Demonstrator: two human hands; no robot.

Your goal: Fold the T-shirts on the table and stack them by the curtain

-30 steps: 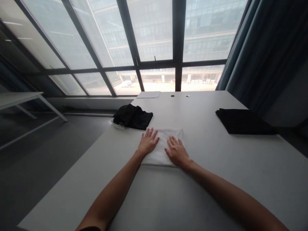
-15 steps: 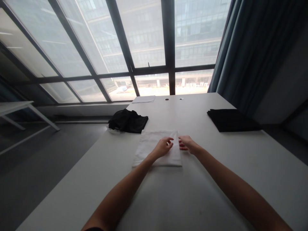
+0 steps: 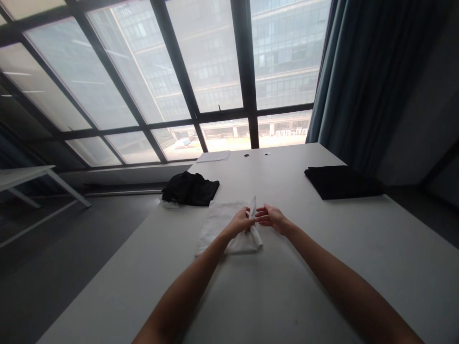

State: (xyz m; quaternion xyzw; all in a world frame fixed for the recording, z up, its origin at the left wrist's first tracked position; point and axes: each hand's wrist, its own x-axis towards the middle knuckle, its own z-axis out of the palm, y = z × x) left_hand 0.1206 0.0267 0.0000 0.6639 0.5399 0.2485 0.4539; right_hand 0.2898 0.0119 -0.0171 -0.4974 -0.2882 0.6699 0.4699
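A folded white cloth (image 3: pixel 219 223) lies on the table under my hands, its right edge lifted and bunched into an upright fold. My left hand (image 3: pixel 241 222) is closed at this raised edge, thumb and fingers pinching the fabric. Just to the right, my right hand (image 3: pixel 274 219) faces the fold with its fingers stretched out and slightly apart. Its fingertips come up close to the raised edge; whether they touch it I cannot tell.
A crumpled black cloth (image 3: pixel 191 188) rests at the table's left edge, with something whitish under it. A folded black cloth (image 3: pixel 342 182) lies to the right. White paper (image 3: pixel 213 156) is at the far end of the white table (image 3: pixel 287 282), before the windows. A blue curtain (image 3: pixel 333 95) hangs at right.
The white cloth lay flat before; now its right edge stands up between my hands. My left hand has closed on the fabric, and my right hand has shifted slightly left. The view has tilted up a little.
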